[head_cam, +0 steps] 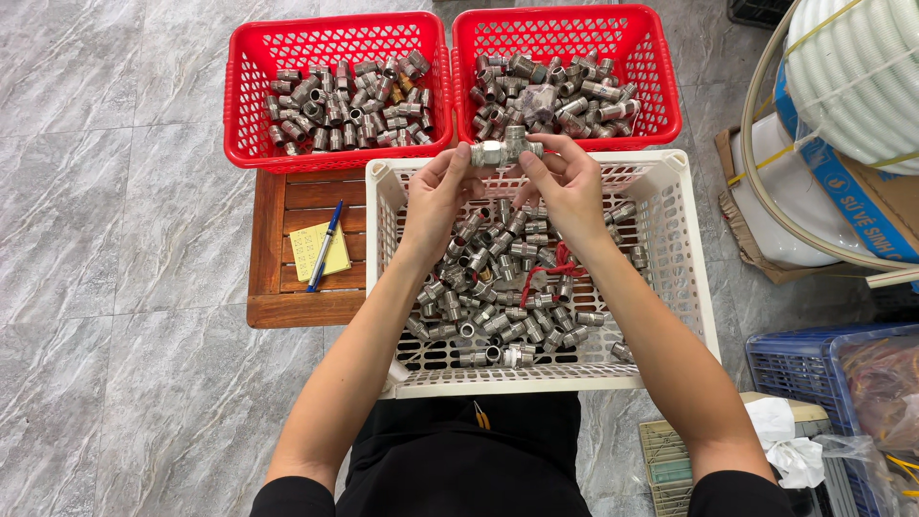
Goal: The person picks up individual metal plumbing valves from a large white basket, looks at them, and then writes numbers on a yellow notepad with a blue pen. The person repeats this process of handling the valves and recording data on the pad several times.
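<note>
Both hands pinch one metal fitting (504,149): left hand (438,191) on its left end, right hand (565,182) right, axis roughly crosswise, I think.

Between my fingers, a shiny silver metal pipe fitting (504,148), smooth and threaded. Glossy red perforated plastic baskets (251,96), a matt cream plastic crate (682,249). Varnished brown wooden stool (287,206) on polished grey marble-look floor tiles (105,172).

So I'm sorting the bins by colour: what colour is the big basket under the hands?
White basket, seen best in the head view.
</note>
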